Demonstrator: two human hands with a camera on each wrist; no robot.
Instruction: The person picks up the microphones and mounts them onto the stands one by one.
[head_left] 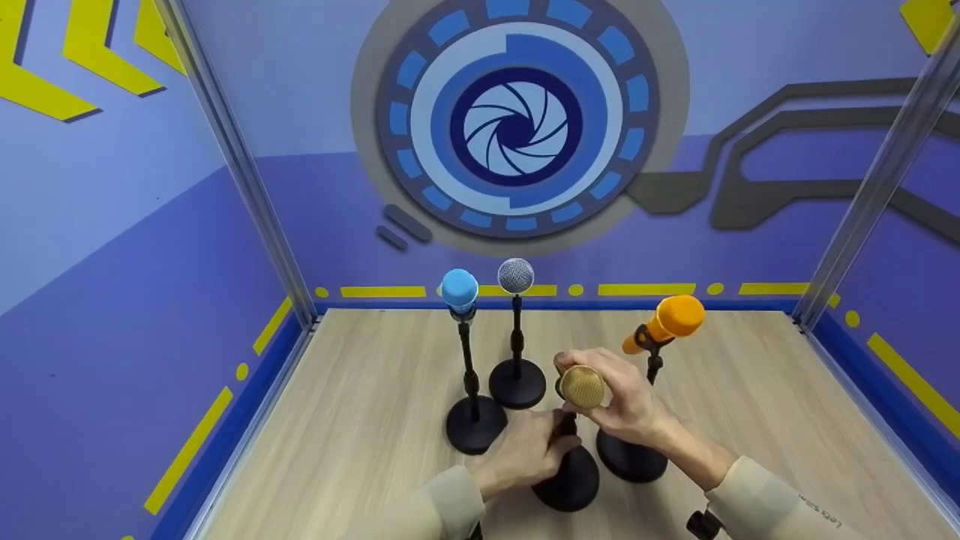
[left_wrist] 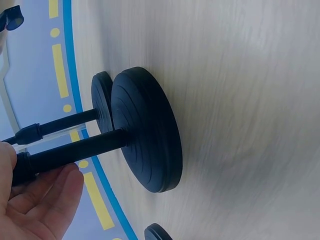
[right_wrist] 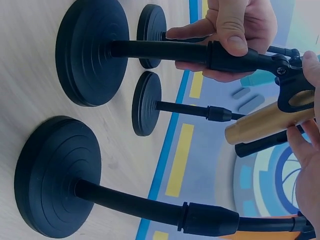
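Observation:
My right hand (head_left: 628, 396) grips a gold microphone (head_left: 582, 387) near its mesh head, which faces the head camera. In the right wrist view the gold microphone body (right_wrist: 260, 122) lies tilted in the black clip (right_wrist: 292, 87) at the top of a desk stand. My left hand (head_left: 523, 451) holds that stand's pole at its thicker collar, thumb (right_wrist: 234, 42) on top. The stand's round base (head_left: 574, 484) is on the table; the left wrist view shows this base (left_wrist: 150, 132) and the fingers round the pole.
A blue microphone (head_left: 459, 289) and a silver one (head_left: 516, 276) stand on black stands behind and to the left. Close on the right, an orange microphone (head_left: 679, 315) tilts on its stand. Printed walls and a metal corner post (head_left: 255, 202) enclose the wooden table (head_left: 360, 420).

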